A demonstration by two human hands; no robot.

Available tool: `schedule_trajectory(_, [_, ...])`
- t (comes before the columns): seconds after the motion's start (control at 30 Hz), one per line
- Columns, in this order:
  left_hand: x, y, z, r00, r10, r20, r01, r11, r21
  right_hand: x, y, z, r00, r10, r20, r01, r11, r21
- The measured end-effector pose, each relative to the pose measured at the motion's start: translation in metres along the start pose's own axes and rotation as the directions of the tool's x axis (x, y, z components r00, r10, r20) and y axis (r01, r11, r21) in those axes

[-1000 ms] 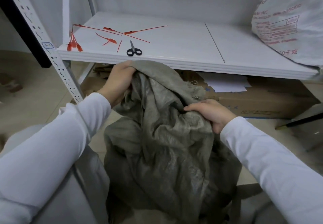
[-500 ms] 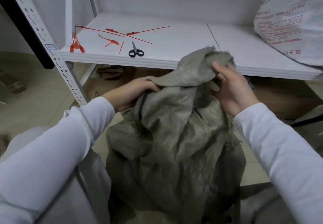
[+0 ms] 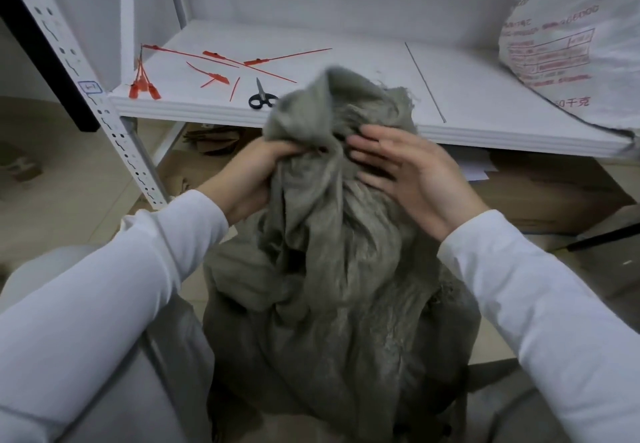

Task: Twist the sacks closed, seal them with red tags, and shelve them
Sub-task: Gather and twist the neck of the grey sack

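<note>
- Head view, item one: grey woven sack [image 3: 332, 269], standing on the floor between the person's knees, directly in front of the white shelf [image 3: 363, 62]; its mouth was gathered upward into a loose bunch whose top was blurred.
- Left hand [image 3: 256, 169]: grip closed in a fist around the left side of the gathered neck, fabric bunched inside the fingers.
- Right hand [image 3: 412, 172]: grip open, fingers spread and flat, palm pressed against the right side of the neck; it held nothing closed within it.
- Red tags [image 3: 221, 68]: several lay loose on the left part of the shelf, with a further cluster [image 3: 143, 88] at the front left corner, well apart from the sack.
- Scissors [image 3: 261, 98]: black-handled, lying at the shelf's front edge, just beside the tags and partly behind the sack's top.
- White printed sack [image 3: 568, 44]: already resting on the right end of the shelf (whether tagged could not be told).
- Step in hand, judged: twisting the neck shut. To do it well, the left fist should anchor low on the neck while the right closes round the bunch and turns it tight, leaving a firm, narrow rope for a tag to cinch; a slack twist would likely let the tag slip.
</note>
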State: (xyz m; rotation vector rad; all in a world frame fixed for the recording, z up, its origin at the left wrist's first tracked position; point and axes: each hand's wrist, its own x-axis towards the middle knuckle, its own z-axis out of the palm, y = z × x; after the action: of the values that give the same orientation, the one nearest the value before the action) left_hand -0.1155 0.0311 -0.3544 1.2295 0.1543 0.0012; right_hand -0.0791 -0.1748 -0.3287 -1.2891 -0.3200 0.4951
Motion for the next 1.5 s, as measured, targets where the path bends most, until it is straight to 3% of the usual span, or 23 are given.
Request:
schedule_trajectory(0.1, [0.001,0.017,-0.013,1.000,-0.005,0.003,0.006,0.970,-0.245,0.005,0.008,-0.017,0.959,-0.004,-0.285,-0.109,0.919,-0.380])
schedule_trajectory(0.17, [-0.001,0.021,-0.019,0.999,0.030,-0.023,-0.036,0.944,-0.328,0.005,0.020,-0.021,0.938,0.090,-0.334,-0.269,0.797,-0.540])
schedule_trajectory(0.27, [-0.005,0.021,-0.019,1.000,0.026,-0.008,-0.027,0.927,-0.373,0.002,0.035,-0.015,0.930,0.253,-0.266,-0.354,0.809,-0.469])
schedule_trajectory(0.43, [-0.005,0.019,-0.018,1.000,-0.009,0.025,0.018,0.928,-0.371,-0.003,0.048,-0.001,0.929,0.348,-0.126,-0.369,0.842,-0.393])
schedule_trajectory(0.57, [0.000,0.020,-0.019,1.000,-0.001,0.004,0.002,0.954,-0.301,0.007,0.028,-0.009,0.967,-0.057,-0.248,-0.022,0.952,-0.304])
schedule_trajectory(0.7, [0.001,0.017,-0.018,0.985,-0.036,-0.171,0.061,0.988,0.142,0.019,-0.009,-0.033,0.838,-0.404,-0.366,0.262,0.887,-0.380])
schedule_trajectory(0.83, [0.004,0.000,-0.019,0.926,0.161,-0.342,0.045,0.851,0.524,0.018,-0.025,-0.046,0.733,-0.556,-0.392,0.424,0.824,-0.376])
schedule_trajectory(0.9, [0.004,-0.002,-0.016,0.935,0.258,-0.245,-0.086,0.831,0.549,0.018,-0.026,-0.045,0.716,-0.583,-0.383,0.453,0.806,-0.381])
schedule_trajectory(0.97, [-0.002,0.000,-0.008,0.970,0.231,-0.072,-0.177,0.880,0.442,0.016,-0.022,-0.038,0.748,-0.572,-0.336,0.449,0.809,-0.380])
schedule_trajectory(1.1, [-0.006,-0.004,0.001,0.991,-0.011,0.131,-0.014,0.982,0.190,0.008,-0.010,-0.017,0.881,-0.436,-0.183,0.367,0.874,-0.317])
schedule_trajectory(1.2, [-0.007,-0.007,-0.001,0.977,-0.120,0.178,0.091,0.982,0.167,0.004,0.004,-0.006,0.948,-0.315,-0.049,0.288,0.911,-0.296])
schedule_trajectory(1.33, [-0.011,-0.005,0.004,0.978,-0.107,0.178,0.069,0.975,0.209,-0.001,0.011,-0.002,0.978,-0.186,0.091,0.202,0.951,-0.233])
schedule_trajectory(1.43, [-0.013,-0.004,0.007,0.987,-0.070,0.142,0.042,0.980,0.193,0.000,0.008,-0.004,0.988,-0.127,0.086,0.146,0.952,-0.270])
schedule_trajectory(1.5, [-0.013,-0.002,0.007,0.993,-0.041,0.109,0.021,0.983,0.182,0.002,0.008,-0.008,0.990,-0.139,-0.007,0.129,0.937,-0.326])
